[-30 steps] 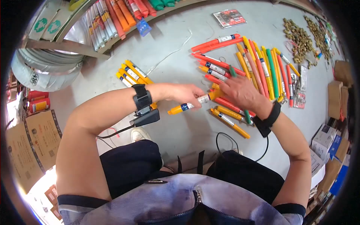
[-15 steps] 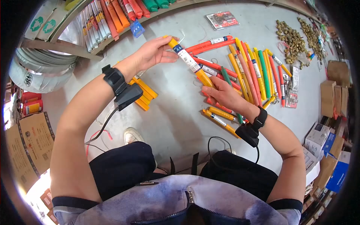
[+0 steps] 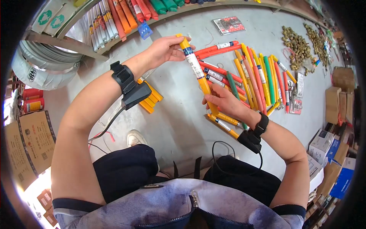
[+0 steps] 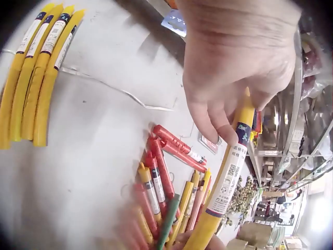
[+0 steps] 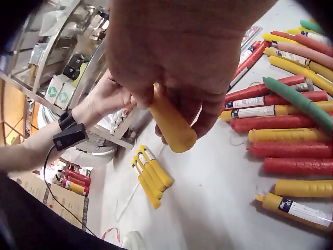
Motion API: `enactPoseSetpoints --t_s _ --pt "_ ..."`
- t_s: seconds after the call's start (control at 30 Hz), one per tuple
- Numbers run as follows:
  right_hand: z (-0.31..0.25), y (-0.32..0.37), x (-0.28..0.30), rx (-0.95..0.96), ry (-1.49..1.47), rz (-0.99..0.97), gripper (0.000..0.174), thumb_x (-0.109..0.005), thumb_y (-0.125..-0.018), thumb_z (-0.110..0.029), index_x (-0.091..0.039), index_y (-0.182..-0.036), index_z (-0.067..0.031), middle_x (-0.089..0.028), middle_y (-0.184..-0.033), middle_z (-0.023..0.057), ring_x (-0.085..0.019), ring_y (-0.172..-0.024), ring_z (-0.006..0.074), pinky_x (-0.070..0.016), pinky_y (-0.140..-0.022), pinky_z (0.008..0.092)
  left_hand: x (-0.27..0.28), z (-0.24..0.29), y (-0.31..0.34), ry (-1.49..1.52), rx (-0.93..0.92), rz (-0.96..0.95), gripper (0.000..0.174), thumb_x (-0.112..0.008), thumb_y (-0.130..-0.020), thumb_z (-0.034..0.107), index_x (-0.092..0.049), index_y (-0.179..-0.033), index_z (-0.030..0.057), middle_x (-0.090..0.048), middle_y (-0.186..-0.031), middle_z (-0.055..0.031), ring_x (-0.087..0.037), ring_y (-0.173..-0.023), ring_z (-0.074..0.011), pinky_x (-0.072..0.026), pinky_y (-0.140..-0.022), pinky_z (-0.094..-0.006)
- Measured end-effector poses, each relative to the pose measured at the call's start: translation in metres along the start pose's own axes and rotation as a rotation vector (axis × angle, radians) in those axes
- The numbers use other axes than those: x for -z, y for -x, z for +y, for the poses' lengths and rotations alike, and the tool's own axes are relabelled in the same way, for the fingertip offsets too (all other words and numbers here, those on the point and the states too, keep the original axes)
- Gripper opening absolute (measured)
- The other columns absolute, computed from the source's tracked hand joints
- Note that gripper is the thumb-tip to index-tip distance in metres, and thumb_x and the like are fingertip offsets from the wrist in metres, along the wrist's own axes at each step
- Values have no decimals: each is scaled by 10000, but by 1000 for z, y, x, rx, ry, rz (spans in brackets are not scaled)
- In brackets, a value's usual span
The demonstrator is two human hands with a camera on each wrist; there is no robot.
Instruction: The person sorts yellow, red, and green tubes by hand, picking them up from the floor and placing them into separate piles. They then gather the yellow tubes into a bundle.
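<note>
Both hands hold a long yellow tube with a white and dark blue label, tilted above the floor. My left hand pinches its far end between thumb and fingers. Lower down, my right hand grips the near end, which pokes out below the palm in the right wrist view. Left of the held tube, several similar yellow tubes lie side by side, partly hidden by the left arm in the head view. Under and beyond the right hand spreads a pile of red tubes, with yellow ones and a green tube among them.
A shelf with more coloured tubes runs along the back left, near a wrapped coil. Brass-coloured small parts are heaped at the far right. Cardboard boxes stand on the right; a cable hangs from the right wrist.
The yellow tube has risen from low over the floor and swung from nearly level to steep. My left hand moved up and away to its far end; my right hand took the near end.
</note>
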State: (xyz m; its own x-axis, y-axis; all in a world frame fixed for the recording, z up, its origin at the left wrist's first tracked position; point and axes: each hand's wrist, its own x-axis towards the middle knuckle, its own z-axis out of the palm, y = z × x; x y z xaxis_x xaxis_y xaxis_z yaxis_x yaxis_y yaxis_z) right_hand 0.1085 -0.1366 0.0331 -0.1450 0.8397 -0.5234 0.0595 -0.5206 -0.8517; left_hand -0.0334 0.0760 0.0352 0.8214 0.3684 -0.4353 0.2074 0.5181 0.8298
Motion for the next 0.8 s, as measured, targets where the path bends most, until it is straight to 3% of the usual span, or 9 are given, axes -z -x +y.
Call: enactPoseSetpoints --t_s 0.43,0.73,0.8 --pt "4 -3 -1 -2 90 29 219 -491 -845 -176 -423 -930 14 -573 -831 92 -563 -737 137 -449 -632 260 -12 4 -2 -37 16 18 368 -340 -903 291 -437 -1180 68 -568 -1050 -91 -562 -758 -91 -457 -743 -240" --pt "10 -6 -1 -63 -183 -25 256 -481 -848 -164 -411 -1021 11 -563 -939 114 -584 -816 180 -466 -690 280 -14 6 -5 -26 2 -44 365 -321 -908 297 -439 -1173 76 -563 -1064 -90 -564 -760 -88 -456 -749 -245" --pt "6 -4 -1 -139 -189 -48 307 -458 -859 -121 -382 -1141 -24 -539 -952 91 -543 -857 159 -441 -741 279 -14 5 -4 -13 -1 -33 358 -343 -902 294 -447 -1164 72 -564 -1061 -88 -566 -758 -90 -461 -742 -243"
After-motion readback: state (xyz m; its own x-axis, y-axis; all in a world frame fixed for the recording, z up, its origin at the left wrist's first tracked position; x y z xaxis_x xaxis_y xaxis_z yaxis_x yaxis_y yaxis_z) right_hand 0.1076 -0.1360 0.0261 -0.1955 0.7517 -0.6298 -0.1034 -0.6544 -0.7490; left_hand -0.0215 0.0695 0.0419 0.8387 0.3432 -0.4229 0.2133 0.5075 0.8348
